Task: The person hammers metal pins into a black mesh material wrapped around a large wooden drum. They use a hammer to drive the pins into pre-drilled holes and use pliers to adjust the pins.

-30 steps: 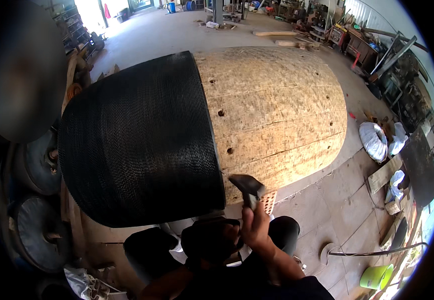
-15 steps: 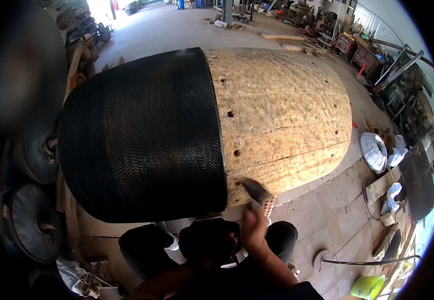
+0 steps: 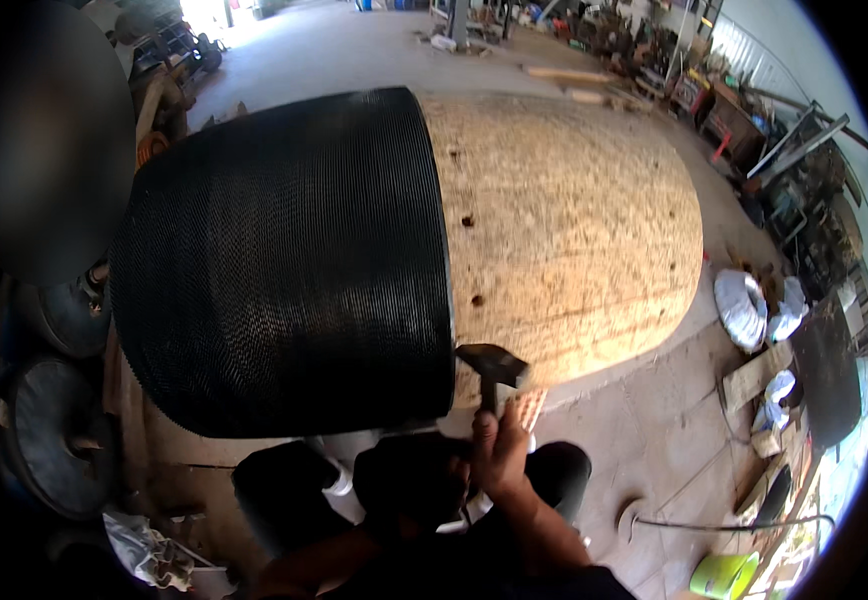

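A large drum (image 3: 574, 220) of pale wood with small holes has a ridged black sleeve (image 3: 279, 265) over its left half. My right hand (image 3: 499, 455) grips the handle of a metal hammer (image 3: 494, 365), whose head is at the wooden part beside the sleeve's edge, low on the near side. A perforated tan block (image 3: 530, 408) shows behind the hammer. My left hand (image 3: 457, 478) is low at the centre, mostly hidden in or behind a dark shape (image 3: 404, 475) between my knees, so I cannot tell what it holds.
Dark discs (image 3: 59, 435) stand at the left. At the right lie white coils (image 3: 739, 305), boards (image 3: 754, 375), a dark sheet (image 3: 822, 380), a bent rod (image 3: 714, 525) and a green bucket (image 3: 724, 573). Cluttered benches (image 3: 729, 125) line the far right wall.
The hammer swung down and right half a second ago and is now back up beside the sleeve's edge. The view has shifted slightly, with the drum appearing a little higher.
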The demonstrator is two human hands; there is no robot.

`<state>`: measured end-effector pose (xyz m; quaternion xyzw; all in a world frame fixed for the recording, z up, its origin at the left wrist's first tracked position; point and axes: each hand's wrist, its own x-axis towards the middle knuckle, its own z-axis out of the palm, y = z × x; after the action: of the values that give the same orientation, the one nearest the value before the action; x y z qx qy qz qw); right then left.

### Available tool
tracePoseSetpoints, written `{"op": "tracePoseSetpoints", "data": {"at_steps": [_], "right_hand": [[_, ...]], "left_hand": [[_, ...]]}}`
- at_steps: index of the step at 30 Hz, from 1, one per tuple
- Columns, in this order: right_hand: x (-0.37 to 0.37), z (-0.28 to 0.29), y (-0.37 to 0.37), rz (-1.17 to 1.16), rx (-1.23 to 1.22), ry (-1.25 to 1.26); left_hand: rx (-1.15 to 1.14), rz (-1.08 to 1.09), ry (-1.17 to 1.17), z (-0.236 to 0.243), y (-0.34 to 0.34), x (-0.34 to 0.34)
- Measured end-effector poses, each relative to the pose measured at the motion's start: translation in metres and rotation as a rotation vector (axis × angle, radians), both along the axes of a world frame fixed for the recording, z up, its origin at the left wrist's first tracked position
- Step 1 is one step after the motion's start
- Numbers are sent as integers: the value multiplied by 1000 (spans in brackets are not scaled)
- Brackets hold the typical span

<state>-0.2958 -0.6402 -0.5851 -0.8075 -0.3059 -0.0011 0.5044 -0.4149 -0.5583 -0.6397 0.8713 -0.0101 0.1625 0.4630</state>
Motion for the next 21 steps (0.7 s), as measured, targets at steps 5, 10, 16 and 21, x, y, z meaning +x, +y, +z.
{"op": "tracePoseSetpoints", "data": {"at_steps": [5, 10, 16, 21], "right_hand": [[-2, -26, -13, -101, 258, -311], [7, 4, 7, -78, 17, -52], [1, -5, -4, -103, 101, -240], [-6, 24, -4, -54, -51, 9]], "left_hand": [[294, -47, 219, 10, 13, 3], [340, 239, -84, 98, 42, 3], [347, 391, -514, 89, 104, 34], [630, 411, -696, 107, 159, 67]]}}
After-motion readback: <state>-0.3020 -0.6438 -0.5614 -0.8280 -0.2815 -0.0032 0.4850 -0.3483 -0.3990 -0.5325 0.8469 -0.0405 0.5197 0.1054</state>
